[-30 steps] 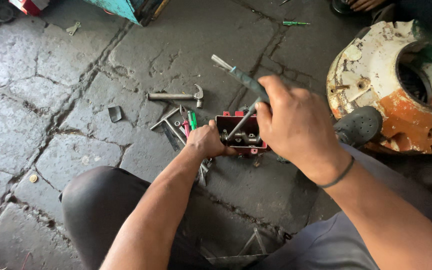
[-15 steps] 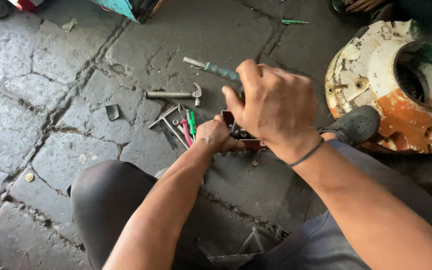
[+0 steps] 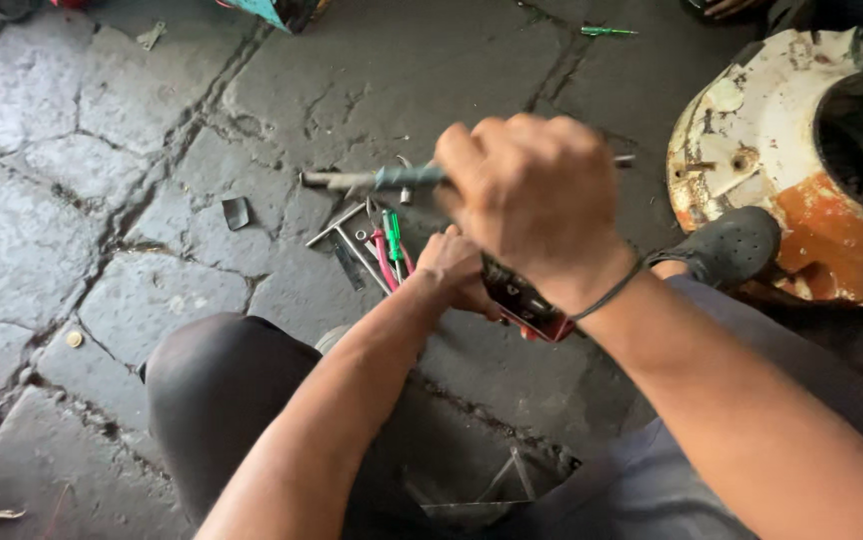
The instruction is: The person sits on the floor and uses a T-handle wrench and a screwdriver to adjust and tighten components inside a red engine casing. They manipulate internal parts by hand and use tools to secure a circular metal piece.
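Cracked stone floor (image 3: 102,180) carries small loose tools (image 3: 372,245) near the middle. Just right of them, the left hand (image 3: 462,270) grips a red and black part (image 3: 527,305) low over the floor, while the right hand (image 3: 537,200) above is clenched around a teal-handled tool (image 3: 392,178); a rusty white housing (image 3: 772,140) sits far right.

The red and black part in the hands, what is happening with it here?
A person sits on a stone floor. The left hand holds a small red and black part low over the ground. The right hand, raised above it, grips a teal-handled tool lying level. Small tools with green and red handles lie on the floor just beyond, and a worn white and orange round housing stands at the right.
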